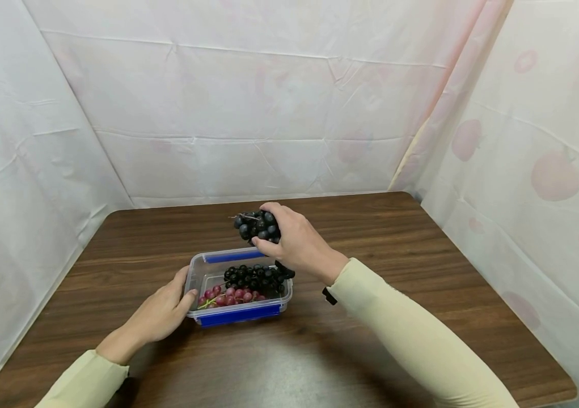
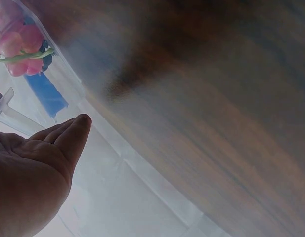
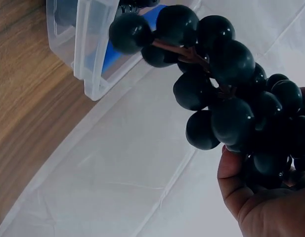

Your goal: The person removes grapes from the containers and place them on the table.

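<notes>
My right hand (image 1: 301, 243) grips a bunch of black grapes (image 1: 257, 225) above the back rim of a clear plastic container (image 1: 198, 277). In the right wrist view, the thumb and fingers press around one end of the bunch (image 3: 231, 121), whose brown stem shows. My left hand (image 1: 163, 310) holds the container's left side, its thumb lying over the rim near the front corner. Inside the container, a bunch of small black grapes (image 1: 253, 277) lies behind a bunch of red grapes (image 1: 230, 296) with a green stem. The left fingertips are partly hidden.
The container has blue latches (image 1: 240, 315) along its front and back edges. It stands on a dark wooden table (image 1: 371, 238). White printed sheets (image 1: 269, 102) hang behind the table and at both sides. A small black object (image 1: 329, 296) shows under the right cuff.
</notes>
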The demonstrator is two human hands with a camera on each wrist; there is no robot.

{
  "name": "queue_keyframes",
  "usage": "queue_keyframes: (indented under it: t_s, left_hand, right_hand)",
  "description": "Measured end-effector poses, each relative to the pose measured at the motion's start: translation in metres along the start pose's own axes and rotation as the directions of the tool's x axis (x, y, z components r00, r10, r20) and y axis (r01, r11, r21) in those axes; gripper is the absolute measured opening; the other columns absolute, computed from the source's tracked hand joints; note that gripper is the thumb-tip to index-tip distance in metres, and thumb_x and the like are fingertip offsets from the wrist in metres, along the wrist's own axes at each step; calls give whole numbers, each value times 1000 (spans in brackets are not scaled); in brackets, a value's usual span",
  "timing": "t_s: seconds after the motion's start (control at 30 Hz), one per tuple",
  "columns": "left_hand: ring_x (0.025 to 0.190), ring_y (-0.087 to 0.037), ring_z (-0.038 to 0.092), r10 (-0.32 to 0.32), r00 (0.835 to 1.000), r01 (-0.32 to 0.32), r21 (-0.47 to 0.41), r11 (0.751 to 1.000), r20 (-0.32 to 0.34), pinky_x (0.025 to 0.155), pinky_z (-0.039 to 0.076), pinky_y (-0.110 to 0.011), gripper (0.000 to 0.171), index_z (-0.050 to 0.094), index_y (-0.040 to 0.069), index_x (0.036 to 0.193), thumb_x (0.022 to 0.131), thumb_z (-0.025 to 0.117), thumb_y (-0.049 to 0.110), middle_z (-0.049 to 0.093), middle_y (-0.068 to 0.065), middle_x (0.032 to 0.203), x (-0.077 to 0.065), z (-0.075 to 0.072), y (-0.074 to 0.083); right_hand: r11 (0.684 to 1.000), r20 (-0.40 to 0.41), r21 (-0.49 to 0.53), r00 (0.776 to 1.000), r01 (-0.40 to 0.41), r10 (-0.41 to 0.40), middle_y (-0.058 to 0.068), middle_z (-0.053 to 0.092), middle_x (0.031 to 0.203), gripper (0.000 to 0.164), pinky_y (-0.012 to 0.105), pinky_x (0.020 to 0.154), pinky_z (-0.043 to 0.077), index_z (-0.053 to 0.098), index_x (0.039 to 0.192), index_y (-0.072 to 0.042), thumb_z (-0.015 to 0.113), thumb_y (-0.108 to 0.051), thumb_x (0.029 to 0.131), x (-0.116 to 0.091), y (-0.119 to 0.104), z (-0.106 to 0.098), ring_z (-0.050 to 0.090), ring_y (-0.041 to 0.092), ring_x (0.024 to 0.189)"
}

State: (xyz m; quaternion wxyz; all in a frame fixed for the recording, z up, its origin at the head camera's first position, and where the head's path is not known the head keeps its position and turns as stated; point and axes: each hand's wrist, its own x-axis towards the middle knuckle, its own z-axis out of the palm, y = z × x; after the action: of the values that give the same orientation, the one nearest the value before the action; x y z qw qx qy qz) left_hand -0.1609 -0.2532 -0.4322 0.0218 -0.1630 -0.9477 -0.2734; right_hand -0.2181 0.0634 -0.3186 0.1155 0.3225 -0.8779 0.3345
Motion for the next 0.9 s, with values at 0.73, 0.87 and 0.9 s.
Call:
queue_keyframes:
  t_s: [0.73, 0.87, 0.9]
  left_hand:
    - [102, -22, 66, -10, 1000, 10, -7, 1000, 4, 87, 52, -54, 59, 26, 4, 158, 108, 51, 24, 67, -14, 122, 1, 1, 0]
    - [103, -23, 66, -13, 1000, 13, -7, 1000, 4, 87, 53, -54, 60, 26, 4, 159, 108, 50, 25, 67, -14, 123, 2, 1, -1]
    - [103, -23, 66, -14, 1000, 14, -7, 1000, 4, 87, 53, -55, 60, 26, 4, 159, 108, 50, 25, 67, -14, 123, 2, 1, -1]
  right_hand:
    - [995, -18, -57, 997, -76, 75, 8, 63, 121, 59, 36, 79, 56, 50, 143, -7, 72, -33, 96, -6, 18, -18, 63, 19, 97]
    - [994, -23, -65, 996, -84, 82, 6, 63, 115, 55, 36, 76, 55, 51, 140, -8, 72, -33, 96, -7, 22, -19, 63, 19, 93]
    - [994, -24, -67, 996, -86, 84, 6, 63, 115, 55, 36, 75, 55, 51, 140, -8, 72, -33, 96, -8, 23, -19, 63, 19, 92]
